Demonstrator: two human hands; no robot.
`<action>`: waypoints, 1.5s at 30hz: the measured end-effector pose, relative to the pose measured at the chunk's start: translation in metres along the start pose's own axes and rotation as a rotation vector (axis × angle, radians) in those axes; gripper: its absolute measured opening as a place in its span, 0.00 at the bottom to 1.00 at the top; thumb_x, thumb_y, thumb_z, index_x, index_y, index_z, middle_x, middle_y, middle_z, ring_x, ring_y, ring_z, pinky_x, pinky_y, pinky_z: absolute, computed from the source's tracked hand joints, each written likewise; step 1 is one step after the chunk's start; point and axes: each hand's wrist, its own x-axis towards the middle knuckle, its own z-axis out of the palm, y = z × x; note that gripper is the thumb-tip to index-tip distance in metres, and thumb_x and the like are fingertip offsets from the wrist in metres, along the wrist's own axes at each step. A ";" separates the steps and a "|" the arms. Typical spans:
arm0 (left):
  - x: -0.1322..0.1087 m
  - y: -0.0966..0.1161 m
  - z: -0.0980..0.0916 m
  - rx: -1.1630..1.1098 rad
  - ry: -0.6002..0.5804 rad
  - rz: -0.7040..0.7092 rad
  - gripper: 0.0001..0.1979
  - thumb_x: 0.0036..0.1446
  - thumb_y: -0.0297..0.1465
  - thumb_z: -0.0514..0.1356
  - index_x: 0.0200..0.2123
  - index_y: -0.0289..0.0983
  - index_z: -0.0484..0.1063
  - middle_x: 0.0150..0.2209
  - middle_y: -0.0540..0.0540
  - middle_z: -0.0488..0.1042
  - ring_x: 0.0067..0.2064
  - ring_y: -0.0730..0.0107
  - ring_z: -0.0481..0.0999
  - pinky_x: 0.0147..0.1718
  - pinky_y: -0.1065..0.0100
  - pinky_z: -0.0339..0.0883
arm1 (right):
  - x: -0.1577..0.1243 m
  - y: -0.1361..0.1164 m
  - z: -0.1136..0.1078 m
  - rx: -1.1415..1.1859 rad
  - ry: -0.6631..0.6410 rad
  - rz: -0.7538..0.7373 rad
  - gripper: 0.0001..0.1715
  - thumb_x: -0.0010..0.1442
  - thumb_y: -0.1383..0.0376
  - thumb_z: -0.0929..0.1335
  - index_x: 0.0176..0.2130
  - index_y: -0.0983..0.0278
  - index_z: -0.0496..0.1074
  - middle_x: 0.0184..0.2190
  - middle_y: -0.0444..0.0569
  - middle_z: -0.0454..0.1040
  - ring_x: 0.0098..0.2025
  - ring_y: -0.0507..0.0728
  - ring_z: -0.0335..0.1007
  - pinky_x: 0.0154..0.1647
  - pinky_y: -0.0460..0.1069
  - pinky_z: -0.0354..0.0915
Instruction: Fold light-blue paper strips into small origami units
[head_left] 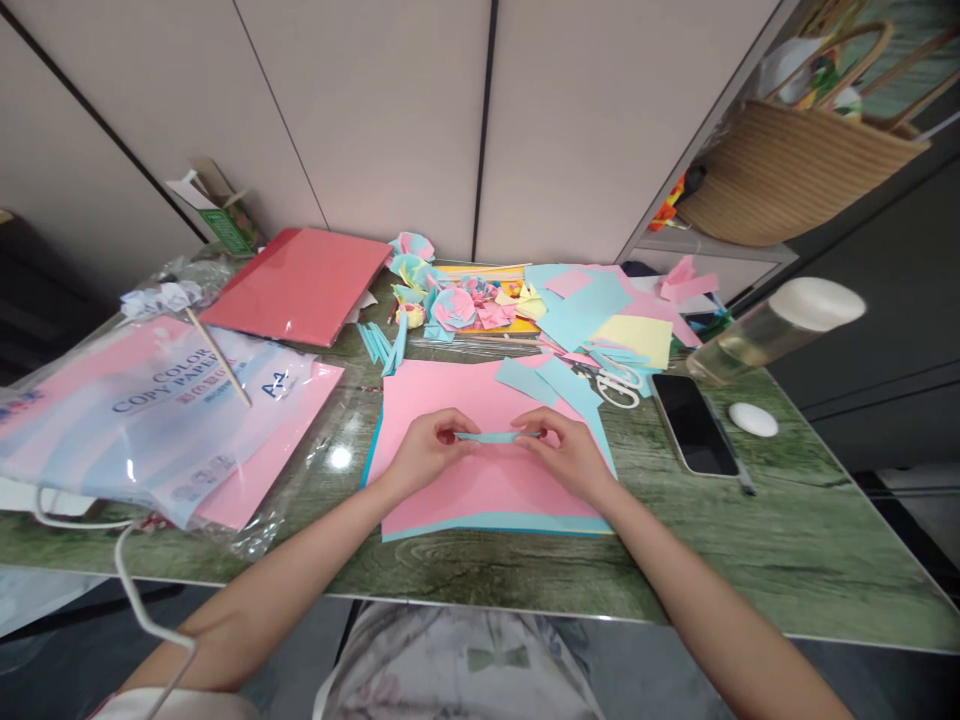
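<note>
A narrow folded strip of blue paper point(495, 437) stretches level between my two hands. My left hand point(435, 445) pinches its left end, and my right hand point(559, 445) pinches the other end. Beneath them lies a stack of coloured paper point(450, 500), pink on top with blue edges showing below. A few cut pieces of blue paper point(551, 382) rest on the stack's upper right, beyond my right hand. White-handled scissors point(619, 385) lie at the stack's right edge, their blades partly covered by paper.
Folded paper flowers point(454, 308) and blue strips point(384, 345) sit at the back. A plastic pack of copy paper point(187, 420) and a red folder point(300, 283) are left. A phone point(694, 425), a white oval object point(753, 420) and a bottle point(776, 330) stand right.
</note>
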 end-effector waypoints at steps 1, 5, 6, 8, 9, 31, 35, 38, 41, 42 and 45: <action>0.000 0.001 0.000 -0.021 -0.001 -0.005 0.07 0.43 0.29 0.61 0.28 0.34 0.69 0.28 0.49 0.70 0.29 0.74 0.68 0.28 0.73 0.60 | 0.000 0.000 0.000 0.008 -0.009 0.000 0.09 0.51 0.64 0.66 0.37 0.59 0.70 0.34 0.44 0.72 0.35 0.52 0.66 0.36 0.47 0.60; -0.002 0.005 -0.001 -0.134 -0.030 0.018 0.08 0.42 0.27 0.62 0.29 0.35 0.66 0.28 0.51 0.68 0.30 0.75 0.67 0.27 0.74 0.59 | -0.001 0.000 0.003 0.062 -0.035 -0.010 0.09 0.52 0.63 0.66 0.37 0.60 0.69 0.33 0.45 0.72 0.35 0.52 0.66 0.35 0.47 0.60; -0.003 0.006 -0.001 -0.153 -0.048 0.035 0.09 0.43 0.27 0.61 0.31 0.35 0.66 0.28 0.51 0.68 0.30 0.75 0.68 0.28 0.74 0.59 | -0.001 0.000 0.004 0.077 -0.030 -0.016 0.09 0.52 0.63 0.66 0.36 0.60 0.69 0.33 0.45 0.72 0.34 0.52 0.66 0.35 0.47 0.60; -0.003 0.008 0.000 -0.146 -0.065 0.085 0.12 0.44 0.26 0.60 0.35 0.36 0.65 0.29 0.51 0.68 0.32 0.74 0.68 0.30 0.73 0.59 | -0.002 0.001 0.005 0.093 -0.005 -0.029 0.08 0.52 0.64 0.66 0.36 0.60 0.69 0.34 0.45 0.72 0.35 0.52 0.66 0.35 0.47 0.60; -0.004 0.008 0.000 -0.114 -0.058 0.113 0.13 0.45 0.26 0.60 0.37 0.37 0.65 0.29 0.50 0.68 0.33 0.74 0.68 0.32 0.72 0.60 | -0.002 0.001 0.005 0.095 0.010 -0.031 0.09 0.52 0.64 0.66 0.36 0.60 0.69 0.34 0.45 0.72 0.35 0.52 0.67 0.35 0.47 0.60; -0.002 0.005 0.004 -0.012 0.068 0.142 0.11 0.48 0.28 0.59 0.38 0.36 0.66 0.37 0.46 0.71 0.41 0.68 0.70 0.38 0.67 0.63 | 0.003 0.002 0.001 0.317 -0.093 0.181 0.14 0.51 0.59 0.66 0.36 0.64 0.71 0.28 0.46 0.73 0.27 0.51 0.67 0.30 0.47 0.64; 0.000 0.001 0.003 -0.221 -0.001 0.058 0.14 0.46 0.29 0.60 0.38 0.35 0.64 0.37 0.44 0.71 0.42 0.65 0.71 0.36 0.66 0.66 | 0.002 0.004 0.003 0.278 -0.120 0.186 0.17 0.51 0.58 0.65 0.40 0.63 0.71 0.31 0.48 0.74 0.28 0.51 0.67 0.32 0.49 0.65; 0.001 0.000 0.002 -0.283 -0.022 0.037 0.15 0.46 0.29 0.61 0.38 0.35 0.64 0.39 0.43 0.71 0.43 0.64 0.71 0.37 0.66 0.66 | 0.002 0.006 0.004 0.251 -0.119 0.171 0.16 0.51 0.57 0.65 0.37 0.63 0.72 0.34 0.48 0.74 0.30 0.52 0.68 0.34 0.49 0.65; 0.001 0.001 0.002 -0.268 -0.012 0.034 0.14 0.46 0.29 0.61 0.38 0.35 0.65 0.41 0.43 0.71 0.45 0.64 0.70 0.41 0.64 0.65 | 0.002 0.007 0.005 0.244 -0.118 0.155 0.15 0.51 0.57 0.65 0.37 0.62 0.71 0.34 0.48 0.73 0.31 0.52 0.68 0.34 0.49 0.65; 0.001 0.001 0.002 -0.255 -0.001 0.034 0.14 0.46 0.29 0.61 0.38 0.35 0.65 0.41 0.43 0.71 0.45 0.64 0.70 0.42 0.64 0.65 | 0.002 0.007 0.005 0.242 -0.113 0.149 0.14 0.51 0.58 0.65 0.37 0.62 0.71 0.33 0.48 0.73 0.31 0.52 0.68 0.34 0.49 0.65; 0.001 0.001 0.003 -0.218 0.038 0.027 0.13 0.45 0.30 0.61 0.37 0.35 0.66 0.40 0.44 0.71 0.44 0.65 0.70 0.42 0.64 0.65 | 0.002 0.007 0.006 0.196 -0.070 0.118 0.13 0.50 0.59 0.66 0.36 0.62 0.70 0.34 0.47 0.73 0.34 0.53 0.68 0.37 0.49 0.64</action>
